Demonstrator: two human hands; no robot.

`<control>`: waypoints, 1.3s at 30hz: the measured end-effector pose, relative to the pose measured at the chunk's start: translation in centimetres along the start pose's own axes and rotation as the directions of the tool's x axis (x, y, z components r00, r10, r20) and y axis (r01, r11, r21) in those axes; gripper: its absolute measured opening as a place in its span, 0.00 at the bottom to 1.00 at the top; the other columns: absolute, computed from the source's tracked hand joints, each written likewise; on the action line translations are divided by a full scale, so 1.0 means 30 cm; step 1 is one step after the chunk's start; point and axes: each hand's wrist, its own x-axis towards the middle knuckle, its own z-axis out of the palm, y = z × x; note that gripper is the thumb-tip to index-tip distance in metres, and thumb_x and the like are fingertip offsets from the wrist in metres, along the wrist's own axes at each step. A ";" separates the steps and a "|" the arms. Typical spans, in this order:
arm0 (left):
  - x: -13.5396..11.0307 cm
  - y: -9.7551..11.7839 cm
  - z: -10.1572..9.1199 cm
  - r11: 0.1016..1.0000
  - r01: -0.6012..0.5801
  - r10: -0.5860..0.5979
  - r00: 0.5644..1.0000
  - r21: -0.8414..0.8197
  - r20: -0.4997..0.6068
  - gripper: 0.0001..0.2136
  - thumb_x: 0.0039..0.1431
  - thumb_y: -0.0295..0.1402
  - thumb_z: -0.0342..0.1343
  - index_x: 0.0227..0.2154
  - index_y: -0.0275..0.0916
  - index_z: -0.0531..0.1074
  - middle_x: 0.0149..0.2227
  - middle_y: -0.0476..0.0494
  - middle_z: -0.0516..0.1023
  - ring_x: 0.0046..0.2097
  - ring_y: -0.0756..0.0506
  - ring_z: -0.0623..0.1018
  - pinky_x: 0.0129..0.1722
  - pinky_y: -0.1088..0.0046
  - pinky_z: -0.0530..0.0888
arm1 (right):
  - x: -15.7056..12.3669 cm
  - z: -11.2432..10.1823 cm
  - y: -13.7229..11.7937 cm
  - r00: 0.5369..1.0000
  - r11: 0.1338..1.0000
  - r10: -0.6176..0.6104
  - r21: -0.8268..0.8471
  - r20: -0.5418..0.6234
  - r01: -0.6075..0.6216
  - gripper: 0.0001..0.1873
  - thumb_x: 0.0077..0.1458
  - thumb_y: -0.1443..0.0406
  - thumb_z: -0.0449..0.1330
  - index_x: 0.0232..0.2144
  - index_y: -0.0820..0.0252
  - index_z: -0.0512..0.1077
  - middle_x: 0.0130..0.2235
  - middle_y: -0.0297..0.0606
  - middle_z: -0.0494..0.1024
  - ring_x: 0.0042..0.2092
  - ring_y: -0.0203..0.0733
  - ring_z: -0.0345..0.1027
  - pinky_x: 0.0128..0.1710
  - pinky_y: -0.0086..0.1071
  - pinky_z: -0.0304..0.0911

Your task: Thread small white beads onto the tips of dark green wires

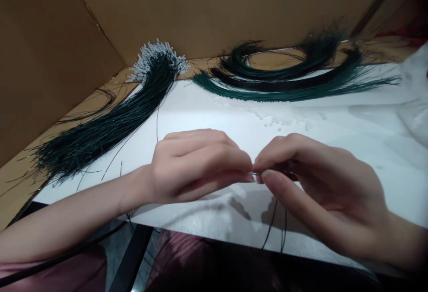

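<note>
My left hand (200,165) and my right hand (327,189) meet fingertip to fingertip above the white tabletop (207,113). Both are closed in a pinch on a thin wire (256,174), of which only a short bit shows between the fingertips. Below my right hand, a few dark strands (274,225) run down toward the front edge; whether they join the pinched wire I cannot tell. Beyond my hands lies a scatter of small white beads (277,116).
At the left lies a thick bundle of dark green wires (110,122) with white beaded tips (154,60). Several curved bundles of bare green wire (267,89) lie at the back. Cardboard walls (214,11) enclose the back and left. A clear plastic bag (414,100) sits far right.
</note>
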 end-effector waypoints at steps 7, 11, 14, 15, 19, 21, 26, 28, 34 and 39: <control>-0.004 -0.006 0.006 0.999 -0.035 0.035 0.999 0.004 -0.027 0.02 0.60 0.25 0.58 0.36 0.35 0.73 0.31 0.44 0.80 0.34 0.51 0.80 0.36 0.77 0.79 | 0.000 -0.002 -0.002 0.998 0.998 0.041 0.040 0.048 -0.043 0.04 0.60 0.71 0.57 0.33 0.59 0.69 0.26 0.33 0.72 0.27 0.32 0.65 0.22 0.27 0.61; -0.001 -0.004 0.011 1.000 -0.021 0.021 1.000 0.020 -0.014 0.01 0.61 0.26 0.58 0.35 0.35 0.73 0.31 0.44 0.80 0.34 0.51 0.79 0.35 0.77 0.78 | -0.010 -0.008 -0.001 0.999 0.999 0.034 0.040 0.040 -0.036 0.05 0.58 0.73 0.58 0.33 0.59 0.69 0.28 0.33 0.73 0.27 0.32 0.66 0.23 0.28 0.61; 0.000 -0.001 0.011 0.999 -0.022 0.023 1.000 0.026 -0.004 0.01 0.62 0.27 0.57 0.35 0.35 0.72 0.30 0.43 0.79 0.33 0.51 0.79 0.34 0.76 0.78 | -0.013 -0.012 0.008 0.999 1.000 -0.005 0.018 0.054 0.004 0.08 0.56 0.75 0.59 0.35 0.58 0.69 0.30 0.34 0.73 0.29 0.34 0.67 0.24 0.29 0.63; -0.001 0.000 0.011 0.999 -0.025 0.026 1.000 0.026 -0.006 0.02 0.62 0.27 0.57 0.36 0.34 0.72 0.30 0.43 0.79 0.33 0.51 0.79 0.34 0.77 0.78 | -0.014 -0.013 0.011 0.998 1.000 -0.022 0.005 0.056 0.022 0.09 0.55 0.76 0.59 0.35 0.57 0.69 0.30 0.34 0.73 0.29 0.34 0.67 0.25 0.29 0.63; -0.007 0.002 0.012 1.000 -0.009 0.009 1.000 0.003 -0.005 0.01 0.62 0.26 0.56 0.36 0.36 0.72 0.29 0.45 0.78 0.32 0.51 0.78 0.33 0.76 0.77 | -0.013 -0.008 0.016 0.994 0.992 -0.104 -0.066 0.031 0.106 0.13 0.53 0.77 0.58 0.36 0.56 0.67 0.30 0.33 0.72 0.29 0.35 0.66 0.26 0.30 0.62; -0.007 0.005 0.014 0.999 0.010 -0.010 1.000 -0.040 -0.004 0.02 0.62 0.26 0.56 0.36 0.37 0.72 0.29 0.46 0.78 0.31 0.51 0.77 0.32 0.76 0.76 | -0.013 -0.006 0.015 0.990 0.979 -0.137 -0.149 0.042 0.142 0.13 0.53 0.77 0.58 0.36 0.55 0.66 0.29 0.32 0.73 0.29 0.34 0.66 0.25 0.29 0.62; -0.004 0.011 0.020 0.984 0.109 -0.109 0.994 -0.138 0.008 0.01 0.62 0.27 0.57 0.35 0.38 0.72 0.28 0.46 0.77 0.29 0.52 0.75 0.29 0.77 0.74 | -0.020 -0.006 0.018 0.964 0.853 -0.258 -0.453 0.063 0.258 0.13 0.57 0.76 0.55 0.37 0.51 0.66 0.28 0.31 0.74 0.27 0.35 0.65 0.24 0.32 0.58; -0.004 0.010 0.020 0.982 0.125 -0.126 0.992 -0.143 0.000 0.01 0.62 0.28 0.57 0.35 0.38 0.72 0.28 0.46 0.77 0.30 0.52 0.75 0.28 0.77 0.74 | -0.020 -0.007 0.018 0.964 0.853 -0.259 -0.454 0.060 0.258 0.13 0.57 0.75 0.55 0.38 0.51 0.66 0.29 0.31 0.74 0.27 0.35 0.65 0.24 0.31 0.59; -0.005 0.003 0.015 0.995 0.049 -0.054 0.997 -0.091 -0.051 0.04 0.60 0.23 0.58 0.36 0.35 0.73 0.30 0.45 0.79 0.32 0.51 0.78 0.32 0.78 0.76 | 0.002 -0.017 -0.001 0.997 0.990 -0.083 -0.118 -0.003 0.082 0.07 0.56 0.74 0.56 0.35 0.58 0.69 0.28 0.35 0.73 0.28 0.35 0.66 0.25 0.30 0.62; -0.012 0.003 0.015 0.999 0.022 -0.024 0.998 -0.038 -0.066 0.05 0.61 0.23 0.57 0.37 0.38 0.74 0.33 0.44 0.80 0.35 0.50 0.80 0.36 0.77 0.78 | 0.019 -0.024 -0.010 0.981 0.982 0.168 0.073 0.097 -0.176 0.12 0.64 0.66 0.54 0.28 0.59 0.69 0.26 0.34 0.74 0.29 0.35 0.69 0.24 0.28 0.62</control>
